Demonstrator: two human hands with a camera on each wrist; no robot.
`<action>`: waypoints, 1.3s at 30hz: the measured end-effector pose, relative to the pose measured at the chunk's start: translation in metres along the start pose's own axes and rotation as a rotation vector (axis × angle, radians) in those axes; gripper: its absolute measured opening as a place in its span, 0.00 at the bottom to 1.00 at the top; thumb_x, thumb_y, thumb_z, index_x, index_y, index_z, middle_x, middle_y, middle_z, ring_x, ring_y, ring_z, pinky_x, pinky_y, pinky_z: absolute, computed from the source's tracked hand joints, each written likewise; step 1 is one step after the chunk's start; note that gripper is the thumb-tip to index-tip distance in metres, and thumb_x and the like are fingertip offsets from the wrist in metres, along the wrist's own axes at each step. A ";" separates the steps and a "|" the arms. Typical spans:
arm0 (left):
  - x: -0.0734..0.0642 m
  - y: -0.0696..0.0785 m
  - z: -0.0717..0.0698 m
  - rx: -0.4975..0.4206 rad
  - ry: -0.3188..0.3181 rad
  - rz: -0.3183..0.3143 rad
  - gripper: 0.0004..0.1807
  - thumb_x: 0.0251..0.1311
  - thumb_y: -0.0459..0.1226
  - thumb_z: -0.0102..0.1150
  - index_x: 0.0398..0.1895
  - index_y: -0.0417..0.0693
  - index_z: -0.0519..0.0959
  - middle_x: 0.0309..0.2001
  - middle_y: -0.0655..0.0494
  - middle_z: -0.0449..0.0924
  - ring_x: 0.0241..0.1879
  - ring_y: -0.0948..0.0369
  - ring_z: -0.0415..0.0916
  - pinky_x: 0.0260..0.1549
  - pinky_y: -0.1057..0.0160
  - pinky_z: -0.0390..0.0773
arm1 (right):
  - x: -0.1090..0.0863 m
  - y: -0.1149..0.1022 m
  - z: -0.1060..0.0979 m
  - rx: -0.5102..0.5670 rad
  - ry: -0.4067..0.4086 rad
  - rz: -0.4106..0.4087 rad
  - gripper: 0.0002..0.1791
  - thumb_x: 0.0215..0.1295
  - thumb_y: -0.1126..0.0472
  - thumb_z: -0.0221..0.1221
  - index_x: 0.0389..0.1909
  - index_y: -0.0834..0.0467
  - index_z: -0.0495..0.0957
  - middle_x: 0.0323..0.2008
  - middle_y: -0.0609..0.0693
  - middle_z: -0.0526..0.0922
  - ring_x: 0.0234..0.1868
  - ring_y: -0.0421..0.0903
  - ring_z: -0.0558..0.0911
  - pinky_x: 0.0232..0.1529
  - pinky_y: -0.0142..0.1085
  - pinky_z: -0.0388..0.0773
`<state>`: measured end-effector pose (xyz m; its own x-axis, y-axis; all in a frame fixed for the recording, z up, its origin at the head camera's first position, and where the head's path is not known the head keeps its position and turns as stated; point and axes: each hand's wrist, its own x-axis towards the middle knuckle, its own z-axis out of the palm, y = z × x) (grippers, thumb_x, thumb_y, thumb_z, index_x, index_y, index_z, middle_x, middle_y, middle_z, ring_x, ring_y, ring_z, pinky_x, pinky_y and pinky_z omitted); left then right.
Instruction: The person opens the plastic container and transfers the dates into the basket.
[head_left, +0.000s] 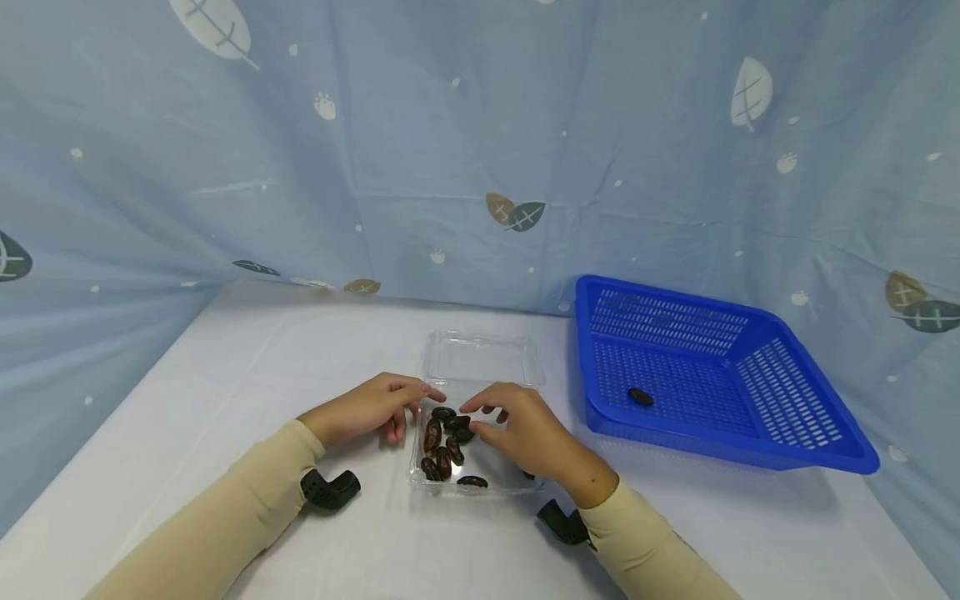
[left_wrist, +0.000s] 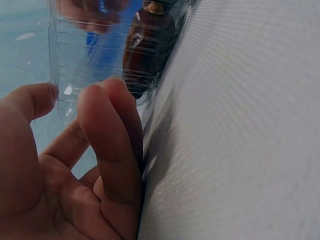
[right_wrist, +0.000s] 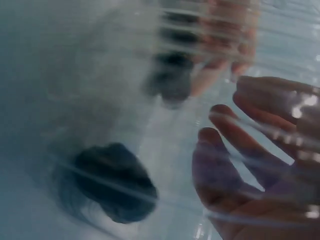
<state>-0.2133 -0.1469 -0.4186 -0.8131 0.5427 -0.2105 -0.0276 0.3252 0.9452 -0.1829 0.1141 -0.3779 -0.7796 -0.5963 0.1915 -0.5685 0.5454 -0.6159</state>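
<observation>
A clear plastic clamshell box (head_left: 495, 489) lies with its lid (head_left: 480, 357) folded back on the table. Several dark brown dates (head_left: 432, 435) are grouped mostly at the left of its tray, and one date (left_wrist: 149, 47) shows close up through the wall in the left wrist view. At the box's left edge my left hand (head_left: 372, 408) touches rim and side with relaxed fingers. My right hand (head_left: 528, 429) hovers over the tray, thumb and fingers apart near the dates, nothing between them. The right wrist view looks through the blurred plastic, with a date (right_wrist: 116, 182) low in it.
A blue perforated plastic basket (head_left: 727, 457) stands to the right of the box, with a single date (head_left: 641, 397) on its floor. White cloth covers the table (head_left: 337, 550). Behind it hangs a light blue curtain (head_left: 450, 125) with leaf prints.
</observation>
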 end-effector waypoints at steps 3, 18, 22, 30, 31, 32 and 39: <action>0.000 0.001 0.001 0.004 -0.001 -0.003 0.26 0.78 0.53 0.42 0.63 0.48 0.78 0.41 0.46 0.73 0.19 0.64 0.73 0.22 0.66 0.78 | 0.000 0.002 0.004 -0.043 -0.041 0.024 0.12 0.63 0.66 0.67 0.48 0.56 0.86 0.46 0.48 0.87 0.48 0.48 0.83 0.46 0.41 0.83; 0.003 0.000 0.001 0.012 -0.004 -0.010 0.25 0.78 0.52 0.41 0.63 0.48 0.78 0.40 0.47 0.74 0.19 0.64 0.73 0.21 0.66 0.77 | -0.004 0.002 0.009 -0.238 -0.096 0.003 0.12 0.61 0.65 0.68 0.46 0.53 0.88 0.41 0.45 0.85 0.41 0.43 0.82 0.43 0.35 0.80; 0.003 0.002 0.000 0.016 -0.005 -0.001 0.25 0.79 0.52 0.40 0.63 0.48 0.78 0.40 0.47 0.74 0.19 0.64 0.73 0.22 0.66 0.78 | -0.003 0.001 0.008 -0.252 -0.101 0.005 0.12 0.60 0.65 0.69 0.45 0.53 0.88 0.40 0.44 0.85 0.40 0.42 0.81 0.42 0.34 0.80; 0.002 0.002 -0.001 0.001 -0.005 -0.010 0.25 0.79 0.51 0.41 0.63 0.48 0.78 0.41 0.47 0.73 0.19 0.64 0.73 0.21 0.67 0.77 | -0.002 0.001 0.009 -0.265 -0.122 0.026 0.12 0.58 0.64 0.71 0.45 0.53 0.87 0.39 0.45 0.85 0.39 0.41 0.81 0.40 0.33 0.79; 0.002 0.002 -0.001 0.001 -0.005 -0.011 0.25 0.78 0.51 0.41 0.63 0.48 0.78 0.41 0.47 0.73 0.19 0.64 0.73 0.21 0.67 0.77 | -0.002 0.002 0.009 -0.269 -0.121 0.023 0.13 0.58 0.64 0.71 0.44 0.54 0.87 0.38 0.45 0.85 0.38 0.41 0.80 0.40 0.33 0.79; 0.002 0.002 -0.002 0.000 -0.004 -0.010 0.25 0.78 0.52 0.41 0.63 0.48 0.78 0.40 0.47 0.73 0.19 0.64 0.73 0.21 0.67 0.77 | -0.002 0.002 0.009 -0.275 -0.120 0.022 0.13 0.58 0.64 0.71 0.44 0.54 0.87 0.38 0.45 0.85 0.38 0.41 0.80 0.39 0.33 0.79; 0.003 0.001 -0.002 -0.003 -0.003 -0.008 0.25 0.78 0.51 0.41 0.63 0.48 0.78 0.39 0.48 0.73 0.19 0.64 0.73 0.20 0.67 0.77 | -0.001 0.001 0.011 -0.286 -0.133 0.060 0.13 0.57 0.64 0.71 0.44 0.52 0.86 0.36 0.43 0.84 0.36 0.40 0.80 0.37 0.32 0.78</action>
<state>-0.2165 -0.1466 -0.4178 -0.8110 0.5428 -0.2184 -0.0356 0.3268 0.9444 -0.1802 0.1090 -0.3869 -0.7836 -0.6195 0.0477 -0.5879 0.7144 -0.3796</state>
